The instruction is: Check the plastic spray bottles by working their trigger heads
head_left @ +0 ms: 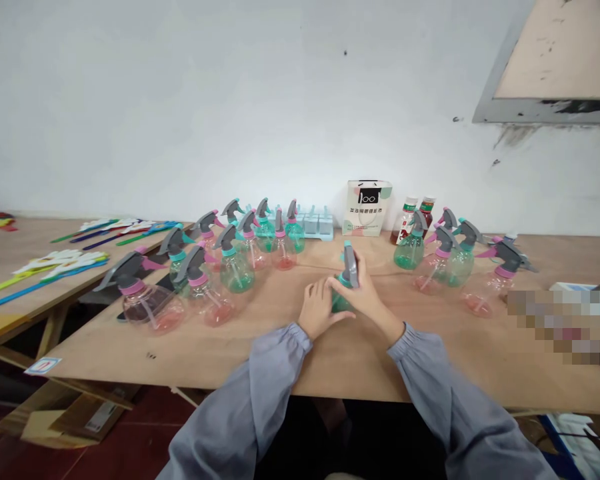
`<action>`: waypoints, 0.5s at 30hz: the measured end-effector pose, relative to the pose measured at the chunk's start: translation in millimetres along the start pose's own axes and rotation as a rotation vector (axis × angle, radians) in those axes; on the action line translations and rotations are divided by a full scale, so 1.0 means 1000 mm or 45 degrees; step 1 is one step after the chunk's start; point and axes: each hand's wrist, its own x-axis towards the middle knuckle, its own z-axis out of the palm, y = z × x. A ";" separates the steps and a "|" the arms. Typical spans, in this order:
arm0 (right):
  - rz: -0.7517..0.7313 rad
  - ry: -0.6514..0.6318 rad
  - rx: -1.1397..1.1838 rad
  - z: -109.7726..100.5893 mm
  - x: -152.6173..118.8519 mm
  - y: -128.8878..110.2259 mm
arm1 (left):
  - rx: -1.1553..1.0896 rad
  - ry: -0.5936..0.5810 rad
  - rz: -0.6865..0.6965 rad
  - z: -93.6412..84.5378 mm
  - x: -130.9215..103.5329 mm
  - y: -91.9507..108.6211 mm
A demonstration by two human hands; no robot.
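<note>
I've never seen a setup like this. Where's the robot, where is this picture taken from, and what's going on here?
There's no robot: a person is working with two bare hands, and a camera worn on their head looks forward and down. This is its only picture. On the wooden table, green and pink spray bottles stand to both sides. Behind are a pale blue rack and a printed carton. The right hand holds a green-bodied sprayer; the left hand is at its lower part, its grip unclear.
</note>
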 end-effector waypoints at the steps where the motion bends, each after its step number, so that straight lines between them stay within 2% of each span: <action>1: 0.043 -0.007 0.049 0.002 0.002 -0.002 | 0.024 -0.004 0.046 0.001 -0.001 0.000; 3: 0.111 -0.021 0.132 0.001 0.006 -0.002 | 0.010 0.019 0.105 -0.002 -0.002 -0.005; 5: 0.141 -0.057 0.210 -0.003 0.009 0.001 | -0.053 0.151 0.071 -0.011 0.002 -0.020; 9: 0.140 -0.118 0.274 -0.010 0.013 0.012 | -0.141 0.683 -0.258 -0.040 0.035 -0.068; 11: 0.120 -0.124 0.224 -0.011 0.015 0.018 | -0.128 0.858 -0.433 -0.053 0.060 -0.094; 13: 0.077 -0.139 0.156 -0.012 0.017 0.024 | -0.151 0.882 -0.599 -0.060 0.084 -0.115; 15: 0.033 -0.173 0.121 -0.013 0.019 0.029 | -0.221 0.780 -0.698 -0.060 0.102 -0.131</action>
